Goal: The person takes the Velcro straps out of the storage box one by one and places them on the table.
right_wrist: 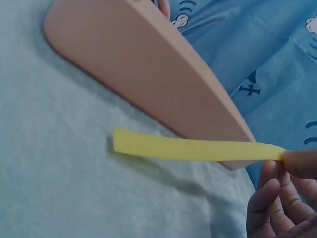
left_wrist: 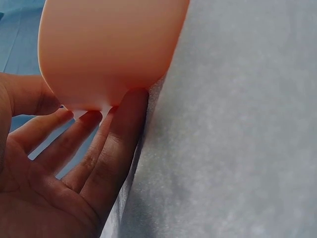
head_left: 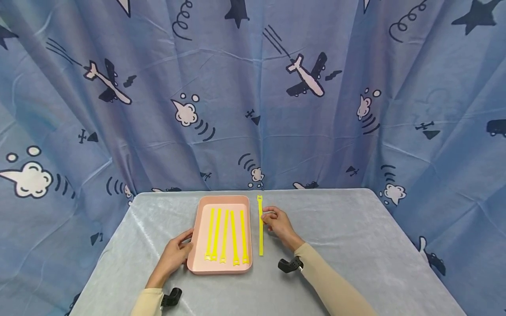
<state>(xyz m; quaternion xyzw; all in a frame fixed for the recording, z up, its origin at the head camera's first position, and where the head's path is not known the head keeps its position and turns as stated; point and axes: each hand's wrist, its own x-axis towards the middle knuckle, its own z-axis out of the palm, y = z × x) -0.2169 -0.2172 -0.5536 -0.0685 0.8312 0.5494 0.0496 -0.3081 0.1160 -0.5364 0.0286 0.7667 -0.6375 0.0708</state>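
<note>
My right hand (head_left: 280, 223) pinches a yellow hook-and-loop cable tie (right_wrist: 168, 148) between thumb and fingers, just right of the pink tray (head_left: 223, 268). This cable tie runs lengthwise beside the tray, its slotted head at the far end. In the right wrist view its plain tail hangs over the cloth with a shadow beneath. My left hand (head_left: 171, 256) touches the tray's left side, fingers extended and fingertips against the outer wall (left_wrist: 109, 54). Inside the tray lie several more yellow cable ties (head_left: 224, 237), roughly side by side, slotted heads toward me.
A pale grey cloth (head_left: 336, 228) covers the table. Behind the table's far edge hangs a blue curtain (head_left: 221, 158) printed with planes, clouds and stars. A black band (head_left: 290, 264) sits on the right wrist, and another (head_left: 171, 297) on the left.
</note>
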